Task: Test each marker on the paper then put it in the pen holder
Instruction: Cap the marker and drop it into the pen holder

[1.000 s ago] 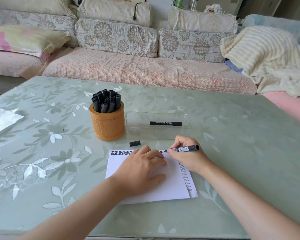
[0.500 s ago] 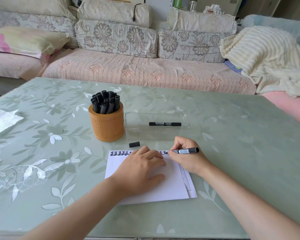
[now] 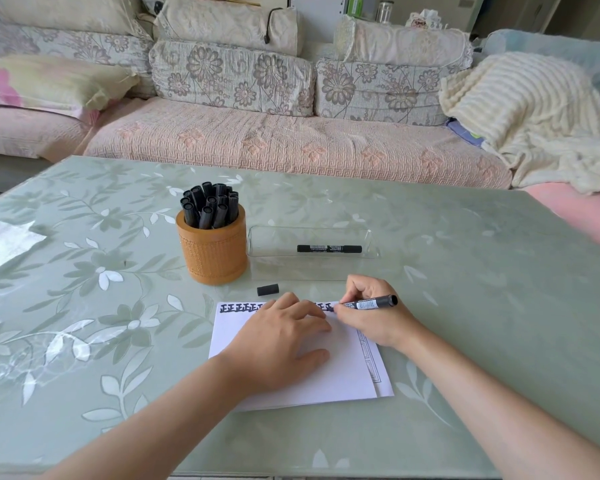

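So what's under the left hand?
The left hand lies flat on the white paper. A row of black marks runs along the paper's top edge; the hand covers its middle stretch, so marks there cannot be seen.

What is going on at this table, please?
A person tests a black marker on the white sheet of paper: the right hand pinches it, and the left hand presses the sheet flat. A loose black cap lies by the orange woven pen holder, full of markers. A second black marker lies in the clear plastic tray.

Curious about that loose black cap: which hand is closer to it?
Left. The left hand rests on the paper close by the cap; the right hand, gripping the marker, is farther right.
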